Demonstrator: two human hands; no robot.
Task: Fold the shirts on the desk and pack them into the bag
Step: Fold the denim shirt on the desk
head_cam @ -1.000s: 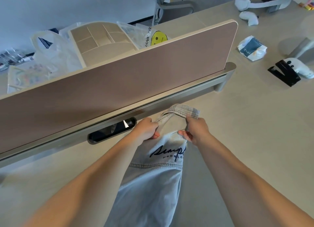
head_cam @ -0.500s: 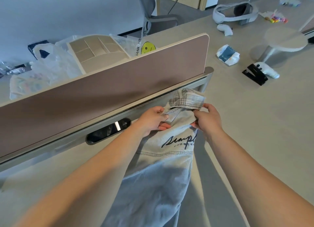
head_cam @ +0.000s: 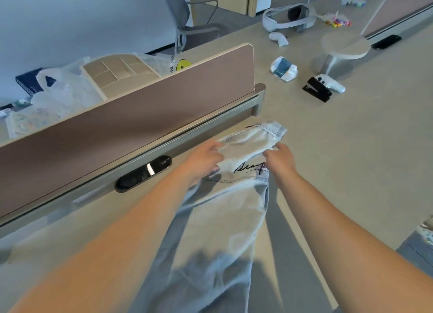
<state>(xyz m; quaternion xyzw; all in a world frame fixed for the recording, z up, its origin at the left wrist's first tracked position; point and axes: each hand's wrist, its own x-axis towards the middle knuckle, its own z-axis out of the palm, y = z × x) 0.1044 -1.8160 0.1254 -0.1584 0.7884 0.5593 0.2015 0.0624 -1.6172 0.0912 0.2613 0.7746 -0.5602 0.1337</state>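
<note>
Two grips hold the upper end of the pale denim shirt [head_cam: 222,219], which lies stretched along the desk [head_cam: 351,160] with its top just short of the divider panel [head_cam: 140,116]. The left grip [head_cam: 203,160] pinches the fabric's left edge and the right grip [head_cam: 280,158] curls onto its right edge. A black oval cable port [head_cam: 143,173] sits in the rail beside the left wrist. Farther right, well apart from the shirt, lie a white packet [head_cam: 283,69], a black wedge-shaped object [head_cam: 317,92] and a headset [head_cam: 288,17]
</note>
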